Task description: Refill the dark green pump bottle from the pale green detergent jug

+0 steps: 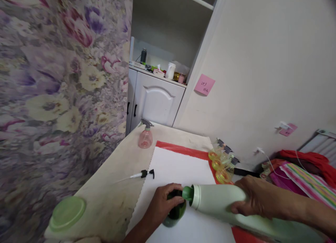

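My left hand (170, 197) is closed around the neck of a dark green bottle (175, 215), which stands on the white sheet (181, 169). In my right hand (252, 197) lies a large pale green bottle (215, 197), tilted on its side with its open mouth towards the dark bottle. Something green (187, 193) bridges the two mouths; I cannot tell whether it is liquid or a spout. A black pump head (144, 173) with a white tube rests on its side, left of the sheet's middle.
A pink spray bottle (145, 138) stands at the table's far left. Several yellowish spray bottles (223, 166) crowd the right edge. A pale green lid (67, 213) is at the near left. Behind is a white cabinet (157, 96); coloured cloths (304, 180) are on the right.
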Available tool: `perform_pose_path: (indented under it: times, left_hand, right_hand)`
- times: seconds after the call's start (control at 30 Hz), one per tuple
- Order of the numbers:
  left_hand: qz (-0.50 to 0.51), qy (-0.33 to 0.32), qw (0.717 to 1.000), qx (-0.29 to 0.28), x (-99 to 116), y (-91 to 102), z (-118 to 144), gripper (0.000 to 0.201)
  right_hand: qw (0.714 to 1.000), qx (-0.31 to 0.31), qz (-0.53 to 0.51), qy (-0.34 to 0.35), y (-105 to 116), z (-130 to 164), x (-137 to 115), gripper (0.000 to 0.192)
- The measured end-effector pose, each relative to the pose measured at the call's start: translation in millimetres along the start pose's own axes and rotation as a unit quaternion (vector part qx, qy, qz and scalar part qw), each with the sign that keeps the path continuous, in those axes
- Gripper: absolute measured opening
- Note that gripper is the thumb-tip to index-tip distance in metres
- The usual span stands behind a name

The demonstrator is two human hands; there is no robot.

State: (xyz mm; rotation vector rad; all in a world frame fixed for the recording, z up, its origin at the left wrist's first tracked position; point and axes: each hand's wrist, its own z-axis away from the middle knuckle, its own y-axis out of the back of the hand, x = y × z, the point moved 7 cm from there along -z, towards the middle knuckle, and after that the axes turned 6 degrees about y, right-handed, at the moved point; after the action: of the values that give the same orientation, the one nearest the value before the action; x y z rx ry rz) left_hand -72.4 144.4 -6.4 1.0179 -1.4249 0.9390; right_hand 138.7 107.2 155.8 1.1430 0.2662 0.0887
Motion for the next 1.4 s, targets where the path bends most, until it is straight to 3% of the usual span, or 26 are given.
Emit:
perform_pose_path:
  times: [0.43,1.4]
  left_hand:
    - [0.003,0.004,1.000,0.006,-4.0,1.1,-0.7,0.021]
    - [-0.001,-0.006,1.000,0.007,-2.7,0.3,-2.0,0.021]
  right_hand:
    - [0.999,-0.003,0.018,-0.028,5.7,2.3,-7.6,0.033]
    - [1.000,0.008,0.018,-0.007,0.9,-2.4,4.8,0.034]
